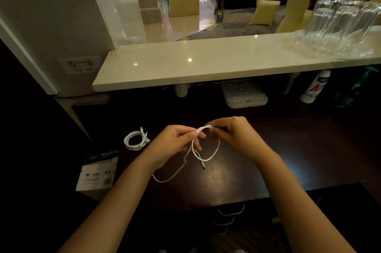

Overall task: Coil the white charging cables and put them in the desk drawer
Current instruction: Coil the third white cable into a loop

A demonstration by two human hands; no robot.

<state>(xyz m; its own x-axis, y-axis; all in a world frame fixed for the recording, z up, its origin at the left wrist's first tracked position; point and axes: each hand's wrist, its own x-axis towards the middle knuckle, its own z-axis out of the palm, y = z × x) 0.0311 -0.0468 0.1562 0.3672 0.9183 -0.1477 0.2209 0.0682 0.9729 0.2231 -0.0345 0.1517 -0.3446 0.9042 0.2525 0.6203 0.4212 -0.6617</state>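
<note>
Over the dark wooden desk (237, 174), both hands hold one white charging cable (214, 152). My left hand (175, 141) pinches it near the top of a loop, and my right hand (233, 133) pinches the same bend from the other side. A loop hangs below the hands, a plug end dangles at its bottom, and a loose tail trails down to the left onto the desk. A second white cable (136, 139) lies coiled on the desk to the left of my left hand. Drawer handles (231, 210) show at the desk's front edge, with the drawers closed.
A box of A4 paper (99, 172) stands left of the desk. A pale stone counter (206, 60) runs across above, bearing upturned glasses (340, 23) at the right. Beneath the counter are a white container (243, 93) and a white bottle (315, 87).
</note>
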